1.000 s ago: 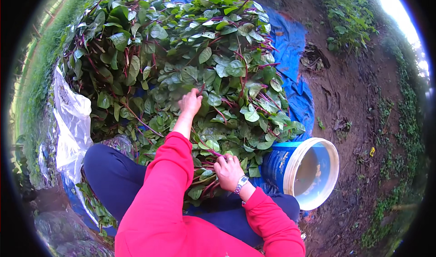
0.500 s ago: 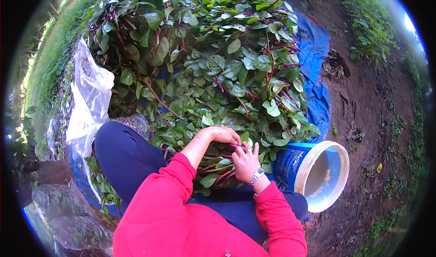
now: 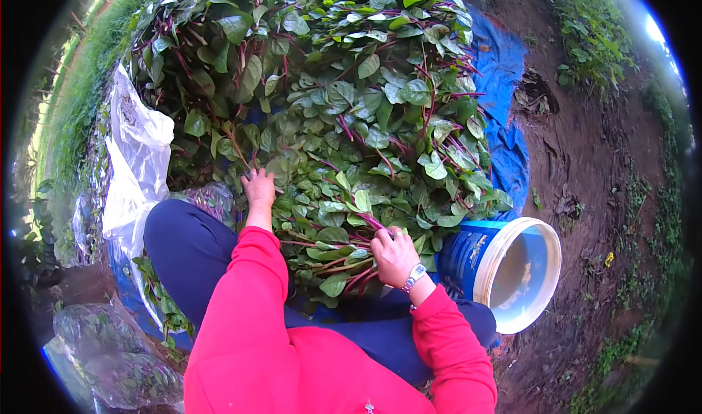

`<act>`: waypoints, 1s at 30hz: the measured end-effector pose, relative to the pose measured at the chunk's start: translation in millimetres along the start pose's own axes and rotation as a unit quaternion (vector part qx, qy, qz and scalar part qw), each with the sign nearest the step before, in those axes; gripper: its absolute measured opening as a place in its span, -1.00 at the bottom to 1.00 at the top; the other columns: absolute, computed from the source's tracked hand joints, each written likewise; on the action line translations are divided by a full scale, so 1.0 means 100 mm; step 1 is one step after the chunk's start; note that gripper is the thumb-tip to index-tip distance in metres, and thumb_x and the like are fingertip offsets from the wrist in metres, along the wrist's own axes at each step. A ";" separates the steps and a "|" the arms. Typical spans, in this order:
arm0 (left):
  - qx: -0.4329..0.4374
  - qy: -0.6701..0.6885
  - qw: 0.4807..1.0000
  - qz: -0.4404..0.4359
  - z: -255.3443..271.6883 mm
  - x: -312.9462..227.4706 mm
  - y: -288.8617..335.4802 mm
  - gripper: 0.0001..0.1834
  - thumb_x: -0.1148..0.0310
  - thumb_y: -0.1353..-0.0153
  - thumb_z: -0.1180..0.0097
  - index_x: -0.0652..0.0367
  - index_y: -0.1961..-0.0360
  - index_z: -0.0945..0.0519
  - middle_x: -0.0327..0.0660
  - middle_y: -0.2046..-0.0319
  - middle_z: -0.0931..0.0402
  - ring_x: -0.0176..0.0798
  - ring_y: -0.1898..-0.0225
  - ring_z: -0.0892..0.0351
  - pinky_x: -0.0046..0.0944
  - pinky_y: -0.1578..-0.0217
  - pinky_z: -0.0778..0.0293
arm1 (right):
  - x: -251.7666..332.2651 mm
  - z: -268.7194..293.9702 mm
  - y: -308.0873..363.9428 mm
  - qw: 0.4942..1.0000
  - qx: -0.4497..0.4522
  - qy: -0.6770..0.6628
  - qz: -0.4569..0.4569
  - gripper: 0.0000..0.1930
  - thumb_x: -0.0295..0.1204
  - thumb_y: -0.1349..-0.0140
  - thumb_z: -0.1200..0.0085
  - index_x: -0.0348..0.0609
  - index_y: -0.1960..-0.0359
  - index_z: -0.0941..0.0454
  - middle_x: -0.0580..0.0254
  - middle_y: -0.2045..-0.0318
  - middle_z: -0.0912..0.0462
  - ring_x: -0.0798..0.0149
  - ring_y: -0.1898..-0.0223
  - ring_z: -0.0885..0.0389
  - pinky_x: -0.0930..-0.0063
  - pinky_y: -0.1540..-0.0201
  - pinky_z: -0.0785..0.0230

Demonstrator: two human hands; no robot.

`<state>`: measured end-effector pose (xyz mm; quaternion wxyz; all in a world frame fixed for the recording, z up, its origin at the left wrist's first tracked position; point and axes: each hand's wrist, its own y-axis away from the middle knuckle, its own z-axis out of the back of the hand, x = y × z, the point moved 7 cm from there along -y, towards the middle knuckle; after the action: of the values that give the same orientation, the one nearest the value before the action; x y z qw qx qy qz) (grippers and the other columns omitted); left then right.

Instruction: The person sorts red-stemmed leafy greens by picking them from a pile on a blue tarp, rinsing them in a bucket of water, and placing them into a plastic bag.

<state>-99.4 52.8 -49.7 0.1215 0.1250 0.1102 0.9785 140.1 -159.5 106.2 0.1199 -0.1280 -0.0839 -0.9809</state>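
My right hand [image 3: 395, 256], with a watch on its wrist, is closed around a small bunch of leafy stems [image 3: 371, 222], purple-red with green leaves. Beneath it, more cut stems with leaves [image 3: 342, 262] lie in front of my lap. My left hand [image 3: 259, 188] reaches forward to the near left side of a large heap of purple-stemmed leafy greens [image 3: 344, 103]. Its fingers are spread over a long brownish stem [image 3: 235, 147], whose end sticks out beside the hand. Whether the fingertips grip that stem is hard to see.
A blue bucket with a white rim [image 3: 483, 268] lies tipped on its side by my right knee. Blue tarp [image 3: 504, 114] shows along the heap's right edge, with brown soil [image 3: 578, 187] beyond. White plastic sheeting [image 3: 135, 169] stands at the left, and filled clear plastic bags [image 3: 110, 348] lie at the lower left.
My left hand has left the bunch near my right hand and moved left and forward onto the heap. My right hand stays in about the same place, still holding the stems.
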 end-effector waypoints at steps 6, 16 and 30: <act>-0.242 0.214 0.943 -0.087 0.90 -0.36 -0.10 -0.81 0.31 -0.11 0.01 -0.05 0.22 -0.52 -0.28 0.25 -0.47 -0.22 0.11 -0.44 -0.01 0.01 -0.22 | 0.04 0.03 -0.01 0.999 -0.024 0.007 0.023 -0.81 -0.45 0.12 -0.01 -0.16 0.40 -0.41 0.11 0.31 -0.41 -0.04 0.12 -0.40 0.19 0.20 -0.31; 0.166 0.394 0.771 -0.472 1.37 -2.07 0.80 -0.73 0.27 -0.13 0.01 0.11 0.16 -0.54 -0.08 0.18 -0.52 0.01 0.14 -0.48 -0.14 0.10 -0.38 | -0.02 0.15 0.01 0.997 -0.062 0.030 0.020 -0.75 -0.48 0.18 0.00 -0.18 0.36 -0.42 0.15 0.30 -0.42 0.00 0.13 -0.40 0.24 0.21 -0.33; 0.130 0.372 0.746 -0.537 1.78 -1.96 1.29 -0.03 -0.18 0.15 -0.19 0.18 -0.20 -0.15 0.09 0.04 -0.38 0.11 0.01 -0.37 -0.07 -0.01 -0.28 | -0.25 0.63 0.07 0.974 -0.181 -0.119 -0.071 -0.68 -0.43 0.29 -0.17 -0.14 0.40 -0.40 0.12 0.31 -0.45 0.03 0.25 -0.47 0.26 0.30 -0.38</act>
<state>105.7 -87.9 107.8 0.5588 -0.3138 0.3221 0.6968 179.8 -148.6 160.7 0.0137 -0.2568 0.0725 -0.9636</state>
